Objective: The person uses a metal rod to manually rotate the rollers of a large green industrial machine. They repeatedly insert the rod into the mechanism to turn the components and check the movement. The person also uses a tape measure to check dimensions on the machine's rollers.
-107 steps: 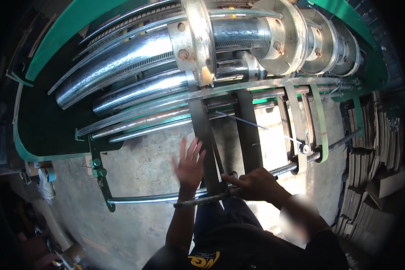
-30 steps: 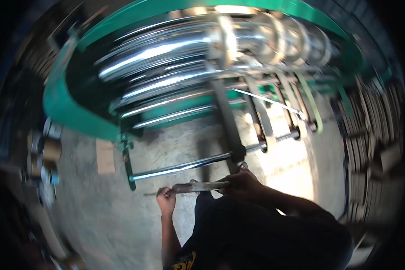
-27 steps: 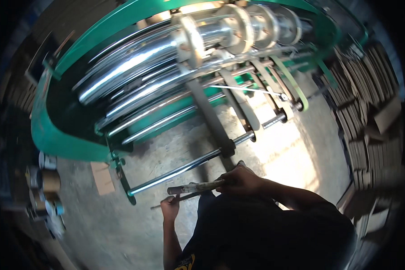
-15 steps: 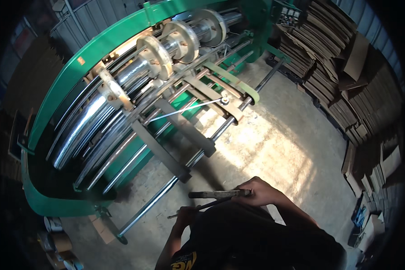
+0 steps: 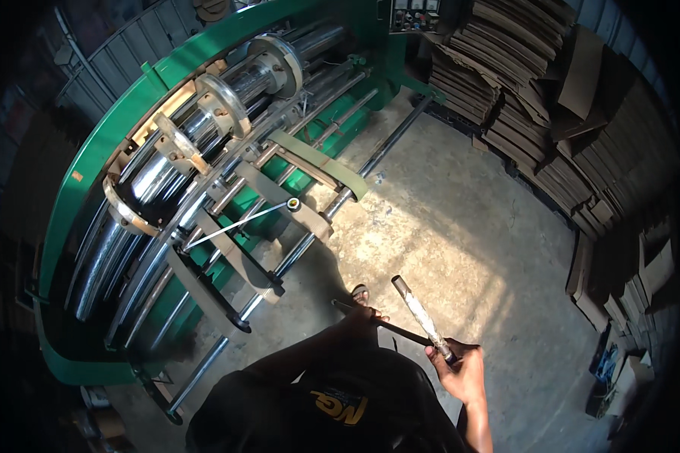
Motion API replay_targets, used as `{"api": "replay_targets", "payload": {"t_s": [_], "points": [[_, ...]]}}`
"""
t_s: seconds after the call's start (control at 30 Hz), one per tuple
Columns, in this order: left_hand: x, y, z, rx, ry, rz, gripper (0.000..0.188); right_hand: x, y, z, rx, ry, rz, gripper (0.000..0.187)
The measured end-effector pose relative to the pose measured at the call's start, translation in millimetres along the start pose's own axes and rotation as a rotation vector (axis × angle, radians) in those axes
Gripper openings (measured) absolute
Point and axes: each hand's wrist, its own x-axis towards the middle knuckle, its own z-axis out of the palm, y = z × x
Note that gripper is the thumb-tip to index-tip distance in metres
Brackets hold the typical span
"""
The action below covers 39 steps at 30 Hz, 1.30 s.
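My right hand [image 5: 462, 371] is closed round the lower end of a short, worn metal pipe [image 5: 421, 313], which slants up to the left over the floor. A thin dark bar [image 5: 402, 331] runs from my left hand down to the right, to the thumb side of my right hand. Whether the right hand grips the bar too, I cannot tell. My left hand [image 5: 363, 320] lies in shadow, wrapped round the bar near its far end.
A large green machine [image 5: 94, 166] with shiny rollers and ring wheels fills the left. Its flat arms [image 5: 257, 189] and long rail [image 5: 200, 377] reach toward me. Stacked cardboard sheets [image 5: 506, 68] line the right. My sandalled foot [image 5: 360, 291] stands on sunlit concrete [image 5: 446, 264].
The pipe has swung from nearly level to a steep slant, and my right hand has moved lower and turned. My left hand has moved up and right. The view has shifted along the machine.
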Motion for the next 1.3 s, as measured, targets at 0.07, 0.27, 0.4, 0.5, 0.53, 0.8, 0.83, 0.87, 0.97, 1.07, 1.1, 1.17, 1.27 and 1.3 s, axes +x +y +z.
{"api": "replay_targets", "payload": {"t_s": [0.07, 0.27, 0.4, 0.5, 0.53, 0.8, 0.83, 0.87, 0.97, 1.07, 1.1, 1.17, 1.27, 1.3], "points": [[79, 41, 1, 0.21, -0.22, 0.138, 0.024, 36, 38, -22, -0.017, 0.125, 0.086, 0.035], [254, 103, 98, 0.598, -0.265, -0.098, 0.075, 141, 175, -91, 0.212, 0.33, 0.375, 0.029], [419, 175, 199, 0.981, -1.219, -0.031, 0.046, 158, 318, -134, 0.282, 0.688, 0.505, 0.046], [493, 234, 292, 1.162, -1.588, 0.233, 0.038, 172, 350, -198, 0.204, 0.777, 0.612, 0.051], [535, 236, 341, 1.201, -1.567, 0.111, 0.038, 184, 358, -224, 0.087, 0.739, 0.645, 0.052], [732, 328, 398, 0.169, -0.717, 0.35, 0.035, 269, 527, -392, -0.373, 0.743, 0.72, 0.049], [747, 320, 387, -0.055, -0.668, 0.076, 0.033, 285, 556, -415, -0.439, 0.69, 0.745, 0.048], [760, 257, 378, -0.103, -0.515, 0.027, 0.035, 309, 563, -445, -0.36, 0.657, 0.736, 0.046], [729, 60, 283, -0.06, 0.101, -0.304, 0.027, 368, 612, -521, -0.341, 0.576, 0.735, 0.038], [622, -51, 172, 0.054, 0.504, -0.902, 0.019, 400, 684, -581, -0.343, 0.536, 0.686, 0.038], [590, -29, 153, 0.113, 0.363, -1.127, 0.021, 420, 691, -605, -0.349, 0.514, 0.681, 0.036], [556, 13, 165, 0.333, 0.52, -1.381, 0.022, 460, 723, -648, -0.344, 0.426, 0.644, 0.03], [563, 58, 211, 0.086, 0.605, -1.337, 0.029, 526, 771, -706, -0.299, 0.423, 0.571, 0.027], [587, 58, 234, 0.053, 0.571, -1.339, 0.031, 548, 784, -724, -0.29, 0.414, 0.565, 0.026]]}}
